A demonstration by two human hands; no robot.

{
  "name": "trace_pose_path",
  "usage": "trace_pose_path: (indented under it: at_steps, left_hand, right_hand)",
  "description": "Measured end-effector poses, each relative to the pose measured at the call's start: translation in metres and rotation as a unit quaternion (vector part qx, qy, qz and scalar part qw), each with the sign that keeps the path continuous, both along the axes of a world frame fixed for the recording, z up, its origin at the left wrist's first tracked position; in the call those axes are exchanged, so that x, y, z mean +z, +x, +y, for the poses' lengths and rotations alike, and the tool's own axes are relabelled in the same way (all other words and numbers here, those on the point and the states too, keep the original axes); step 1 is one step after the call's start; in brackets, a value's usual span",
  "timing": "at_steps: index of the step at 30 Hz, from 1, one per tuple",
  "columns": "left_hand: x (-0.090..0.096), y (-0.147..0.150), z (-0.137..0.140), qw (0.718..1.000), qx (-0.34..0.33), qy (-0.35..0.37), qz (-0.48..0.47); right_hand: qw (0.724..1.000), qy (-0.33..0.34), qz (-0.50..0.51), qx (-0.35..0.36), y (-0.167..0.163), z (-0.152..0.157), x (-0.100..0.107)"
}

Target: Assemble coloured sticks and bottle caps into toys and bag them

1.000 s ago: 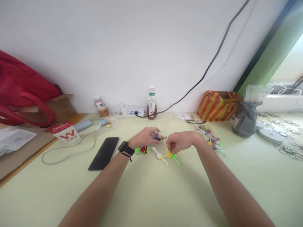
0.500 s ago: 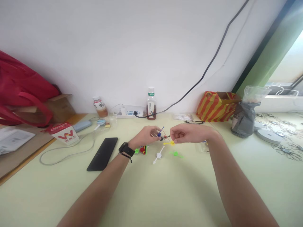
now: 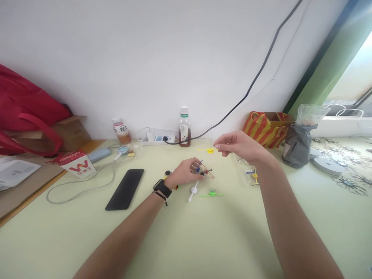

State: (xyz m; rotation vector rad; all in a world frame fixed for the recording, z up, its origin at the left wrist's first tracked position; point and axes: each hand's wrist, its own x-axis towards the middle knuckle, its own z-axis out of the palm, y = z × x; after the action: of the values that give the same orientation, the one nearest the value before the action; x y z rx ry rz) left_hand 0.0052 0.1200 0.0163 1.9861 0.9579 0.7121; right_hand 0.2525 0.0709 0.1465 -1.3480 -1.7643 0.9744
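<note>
At centre right of the frame, the right hand [image 3: 236,146] pinches one end of a yellow spinner-like piece [image 3: 210,150] between closed fingers. At centre, the left hand's [image 3: 188,171] fingers half curl beside a blue piece [image 3: 198,169]; their grip cannot be told. Below, a white piece [image 3: 194,190] rests on the bench [image 3: 186,240].

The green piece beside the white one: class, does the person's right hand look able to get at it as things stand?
Probably yes: nothing covers the green piece, and the way looks free, though the right hand pinches a yellow piece.
</note>
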Motion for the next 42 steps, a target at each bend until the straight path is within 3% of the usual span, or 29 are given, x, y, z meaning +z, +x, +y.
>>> trace_pose_path:
  at_steps: [7, 11, 19, 23, 26, 29, 33, 37, 42]
  left_hand:
    - [-0.009, 0.011, -0.008, 0.998, 0.026, -0.025, -0.043]
    - [-0.012, 0.017, -0.012, 0.998, 0.01, -0.032, -0.061]
    - [-0.021, 0.028, -0.018, 0.995, 0.022, -0.026, -0.094]
    - [-0.024, 0.03, -0.021, 0.994, 0.056, -0.009, -0.096]
    - [-0.028, 0.03, -0.02, 0.993, 0.074, -0.004, -0.092]
    - [-0.033, 0.029, -0.019, 0.993, 0.081, 0.01, -0.09]
    - [-0.037, 0.029, -0.018, 0.99, 0.081, 0.025, -0.109]
    - [-0.039, 0.03, -0.018, 0.988, 0.076, 0.019, -0.131]
    - [-0.041, 0.03, -0.016, 0.986, 0.082, 0.021, -0.141]
  right_hand:
    - [0.992, 0.061, 0.059, -0.098, -0.008, 0.004, -0.004]
    - [0.98, 0.081, 0.105, -0.147, -0.012, 0.008, -0.007]
    - [0.981, 0.08, 0.112, -0.139, -0.015, 0.002, 0.0]
    - [0.986, 0.071, 0.067, -0.138, -0.023, 0.001, 0.001]
    - [0.981, 0.114, -0.011, -0.157, -0.029, 0.007, -0.007]
    - [0.952, 0.184, -0.158, -0.185, -0.035, 0.015, -0.018]
    - [0.911, 0.193, -0.32, -0.176, -0.041, 0.021, -0.03]
    - [0.892, 0.19, -0.378, -0.162, -0.045, 0.024, -0.036]
    - [0.887, 0.217, -0.38, -0.15, -0.049, 0.023, -0.037]
